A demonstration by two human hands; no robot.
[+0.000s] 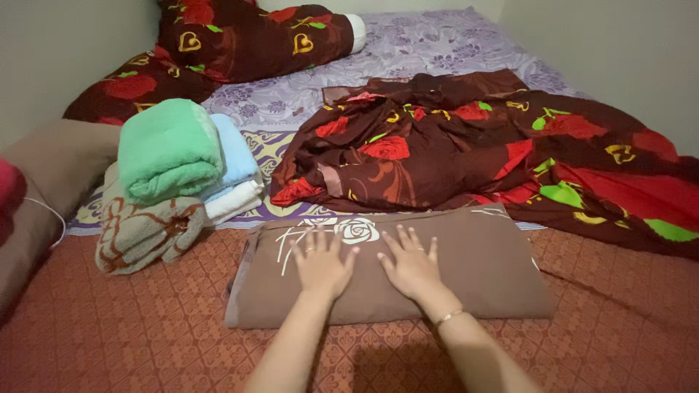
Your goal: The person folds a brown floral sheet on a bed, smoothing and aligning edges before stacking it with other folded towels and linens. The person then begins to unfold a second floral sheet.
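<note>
The folded brown sheet [437,269] lies flat on the red patterned floor covering [131,335], directly in front of me, its long side running left to right. It bears a white rose-and-stem print near its far left edge. My left hand [320,263] rests palm down on the sheet, left of its middle, fingers spread and flat, grasping nothing. My right hand [410,263] lies just beside it, also palm down and released, fingers splayed toward the far edge; a thin bracelet [449,316] sits at that wrist. The two hands are near each other but not touching.

Beyond the sheet's far edge, a crumpled dark red blanket [466,145] with rose and leaf print spreads across the purple floral mattress [429,44]. To the left, a stack of folded towels [175,175] stands at the mattress edge: green on top, light blue and white beside it, a beige patterned one beneath. Further back, matching dark red pillows [247,36] lie against the wall. A brown cushion [51,175] sits at far left.
</note>
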